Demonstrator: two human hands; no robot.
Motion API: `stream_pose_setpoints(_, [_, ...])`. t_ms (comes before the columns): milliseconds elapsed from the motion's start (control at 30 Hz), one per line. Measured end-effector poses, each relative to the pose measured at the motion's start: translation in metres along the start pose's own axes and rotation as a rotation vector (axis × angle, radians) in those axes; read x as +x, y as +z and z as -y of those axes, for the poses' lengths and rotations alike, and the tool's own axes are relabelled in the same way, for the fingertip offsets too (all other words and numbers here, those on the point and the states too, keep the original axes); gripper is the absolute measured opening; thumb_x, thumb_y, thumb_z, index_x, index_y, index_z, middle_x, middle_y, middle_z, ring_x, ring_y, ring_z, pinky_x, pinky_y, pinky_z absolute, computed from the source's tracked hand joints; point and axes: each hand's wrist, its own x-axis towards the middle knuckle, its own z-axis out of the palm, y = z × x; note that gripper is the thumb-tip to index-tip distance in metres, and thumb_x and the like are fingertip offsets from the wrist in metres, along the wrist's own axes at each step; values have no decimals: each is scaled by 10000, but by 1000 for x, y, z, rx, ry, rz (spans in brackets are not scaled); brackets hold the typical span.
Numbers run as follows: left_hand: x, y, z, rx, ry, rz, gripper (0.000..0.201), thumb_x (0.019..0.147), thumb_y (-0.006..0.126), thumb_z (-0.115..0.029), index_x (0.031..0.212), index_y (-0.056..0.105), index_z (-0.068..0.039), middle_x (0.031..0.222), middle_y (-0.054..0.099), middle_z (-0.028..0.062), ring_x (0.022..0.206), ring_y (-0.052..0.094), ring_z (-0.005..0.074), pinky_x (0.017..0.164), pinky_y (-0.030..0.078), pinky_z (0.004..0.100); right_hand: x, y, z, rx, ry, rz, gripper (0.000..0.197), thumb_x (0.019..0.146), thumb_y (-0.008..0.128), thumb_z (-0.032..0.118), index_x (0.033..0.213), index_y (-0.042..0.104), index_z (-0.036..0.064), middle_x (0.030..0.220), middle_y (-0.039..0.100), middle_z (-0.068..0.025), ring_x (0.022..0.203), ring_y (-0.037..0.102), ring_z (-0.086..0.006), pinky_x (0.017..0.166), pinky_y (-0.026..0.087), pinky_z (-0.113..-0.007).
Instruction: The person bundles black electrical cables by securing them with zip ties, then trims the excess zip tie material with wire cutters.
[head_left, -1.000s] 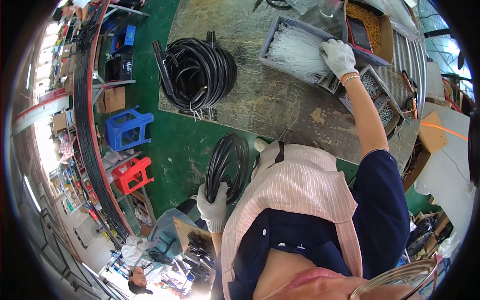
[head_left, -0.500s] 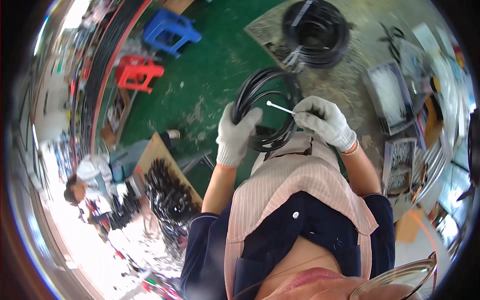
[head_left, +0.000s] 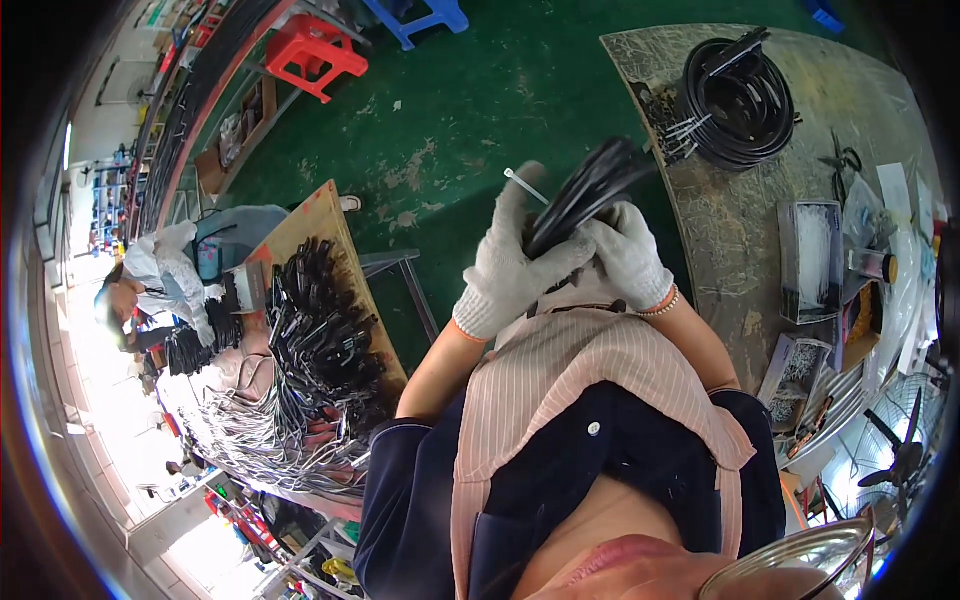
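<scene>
A coil of black cable (head_left: 585,198) is held in front of my waist, seen nearly edge-on and blurred at its far end. My left hand (head_left: 505,265), in a white knit glove, grips it, thumb on the near side and fingers on the left. A white cable tie (head_left: 526,187) sticks out between those fingers and the coil, head outward; its other end is hidden. My right hand (head_left: 632,260), also gloved, is closed against the coil's near right side. What its fingertips pinch is hidden.
To the right, a worktable (head_left: 720,225) carries a larger black cable coil (head_left: 738,105), scissors (head_left: 845,165) and a box of white cable ties (head_left: 810,260). At left, a person (head_left: 165,270) sits by a table heaped with black cables (head_left: 320,320). A red stool (head_left: 312,55) stands far left.
The coil has turned from face-on to nearly edge-on. The cable tie now lies against it by my left fingers, and my right hand has come in to the coil. My view has swung to the right.
</scene>
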Motion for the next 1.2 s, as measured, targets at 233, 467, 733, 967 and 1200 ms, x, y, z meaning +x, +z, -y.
stream_pose_setpoints(233, [-1,-11,-15,36,-28,61,621,832,739,-183,1368,476,-12,1064,672,126,978,663,166,861,525,307,-5,2,4,-121,-46,44,173,958,550,98,1056,634,-18,938,656,-36,755,602,-84,652,489,-230])
stream_pose_setpoints(467, [11,-16,-7,176,49,121,614,867,686,-178,1398,448,17,1230,628,184,1141,620,253,960,478,343,-22,-5,19,18,-56,70,229,917,597,25,1136,620,-37,1027,677,-88,908,650,-134,825,524,-279])
stream_pose_setpoints(733, [23,-12,2,147,222,92,630,882,645,-107,1441,383,19,1283,591,209,1196,595,293,988,461,352,1,-35,2,143,-212,273,389,923,668,212,1216,624,-40,1091,682,-103,963,657,-155,855,515,-263])
stream_pose_setpoints(967, [23,-8,-13,224,75,129,643,858,681,-123,1429,407,-11,1285,589,211,1182,604,306,975,479,360,-9,-23,17,317,-307,309,296,928,672,128,1163,636,-48,1047,693,-142,974,683,-212,861,554,-308])
stream_pose_setpoints(1200, [21,3,-1,320,240,121,671,847,700,-120,1436,396,-18,1361,537,224,1225,576,322,999,476,375,-12,-13,40,-367,-557,42,100,972,584,63,1024,658,21,995,646,-50,918,657,-148,815,550,-260])
